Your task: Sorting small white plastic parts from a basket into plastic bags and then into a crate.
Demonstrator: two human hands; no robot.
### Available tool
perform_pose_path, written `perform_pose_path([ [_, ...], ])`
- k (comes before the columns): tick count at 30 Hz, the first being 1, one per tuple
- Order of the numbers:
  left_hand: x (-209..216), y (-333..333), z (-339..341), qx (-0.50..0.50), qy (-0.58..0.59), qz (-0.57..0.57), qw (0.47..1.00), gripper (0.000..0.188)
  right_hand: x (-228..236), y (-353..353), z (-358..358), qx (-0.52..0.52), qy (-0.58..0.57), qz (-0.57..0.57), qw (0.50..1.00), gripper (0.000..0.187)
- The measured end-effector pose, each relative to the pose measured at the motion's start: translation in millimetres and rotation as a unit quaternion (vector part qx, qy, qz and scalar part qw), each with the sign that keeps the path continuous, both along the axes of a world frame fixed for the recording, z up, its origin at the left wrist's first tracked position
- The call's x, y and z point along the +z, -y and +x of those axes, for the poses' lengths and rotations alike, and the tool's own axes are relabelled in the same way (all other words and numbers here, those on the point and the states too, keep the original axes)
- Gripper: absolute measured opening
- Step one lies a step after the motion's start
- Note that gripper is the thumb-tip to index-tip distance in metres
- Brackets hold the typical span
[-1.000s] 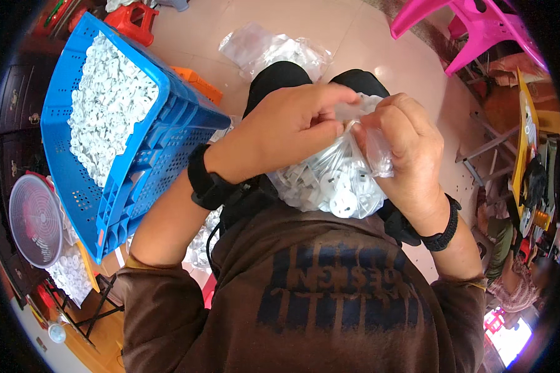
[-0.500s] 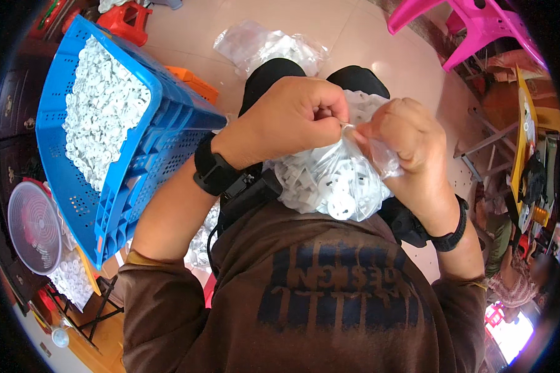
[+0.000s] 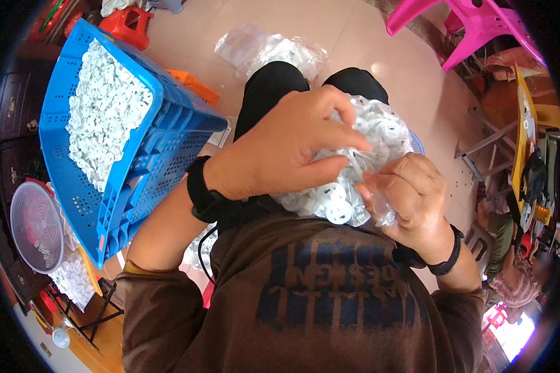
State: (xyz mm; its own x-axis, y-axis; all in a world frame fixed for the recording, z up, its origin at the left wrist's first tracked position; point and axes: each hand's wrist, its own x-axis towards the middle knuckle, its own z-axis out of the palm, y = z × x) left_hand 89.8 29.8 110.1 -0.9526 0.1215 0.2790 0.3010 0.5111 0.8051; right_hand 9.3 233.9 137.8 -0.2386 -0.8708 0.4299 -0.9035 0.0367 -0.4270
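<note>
A clear plastic bag [image 3: 386, 133] filled with small white plastic parts rests on my lap, partly covered by both hands. My right hand [image 3: 410, 193] is closed around the bag's gathered neck, with some loose film bunched beside the fingers. Over the left side of the bag is my left hand [image 3: 286, 146], its thumb and fingers spread apart near the neck. Round white pieces [image 3: 338, 211] show through the film below the hands.
At my left stands a blue perforated crate [image 3: 137, 180] heaped with white parts [image 3: 106, 112]. Another clear bag [image 3: 274, 50] lies on the floor ahead. A pink plastic stool [image 3: 457, 31] is at far right, a red stool [image 3: 127, 26] at far left. A translucent round lid [image 3: 37, 227] sits nearer left.
My left fingers have opened from a pinch at the bag's neck and come apart. My right hand has moved down slightly, still holding the neck; the bag has shifted and more of its far side shows.
</note>
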Motion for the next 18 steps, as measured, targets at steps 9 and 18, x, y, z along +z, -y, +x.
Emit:
perform_pose_path([
  [9,-20,-6,-3,-0.033,-0.129,-0.138,0.981,0.015,-6,-11,2,0.023,0.023,-0.018,0.999,0.014],
  [18,12,-44,15,-0.002,-0.123,-0.208,0.97,0.01,4,-36,-7,0.003,0.153,-0.005,0.988,0.028],
])
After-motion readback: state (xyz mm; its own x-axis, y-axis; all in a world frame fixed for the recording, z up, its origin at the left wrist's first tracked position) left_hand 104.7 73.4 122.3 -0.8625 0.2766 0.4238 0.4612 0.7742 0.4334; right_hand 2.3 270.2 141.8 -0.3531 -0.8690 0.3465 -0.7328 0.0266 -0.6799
